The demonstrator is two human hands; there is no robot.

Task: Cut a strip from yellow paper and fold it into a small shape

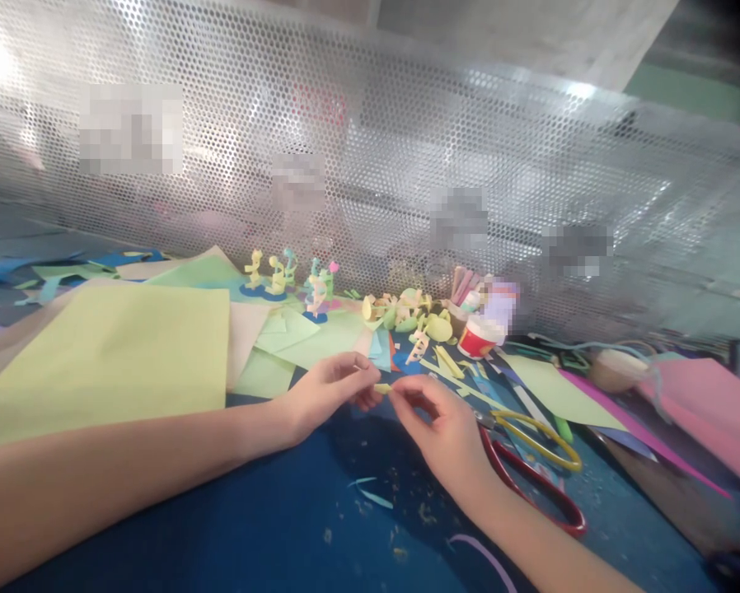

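Between my two hands, over the blue table (271, 494), is a small yellow paper piece (382, 388). My left hand (339, 385) pinches its left end, thumb on top and fingers curled below. From the other side, the thumb and index finger of my right hand (435, 416) meet at its right end. Scissors (534, 457) with one red and one yellow handle lie beside my right hand, blades partly hidden behind it. Just beyond my hands stands a small cream paper figure (418, 346) on a blue base.
Yellow and green paper sheets (128, 346) cover the left side. Small paper figures (275, 276) stand at the back, before a perforated metal panel (222, 148). A red and white cup (480, 338) and pink sheet (709, 403) are at right. Paper scraps (373, 494) lie in front.
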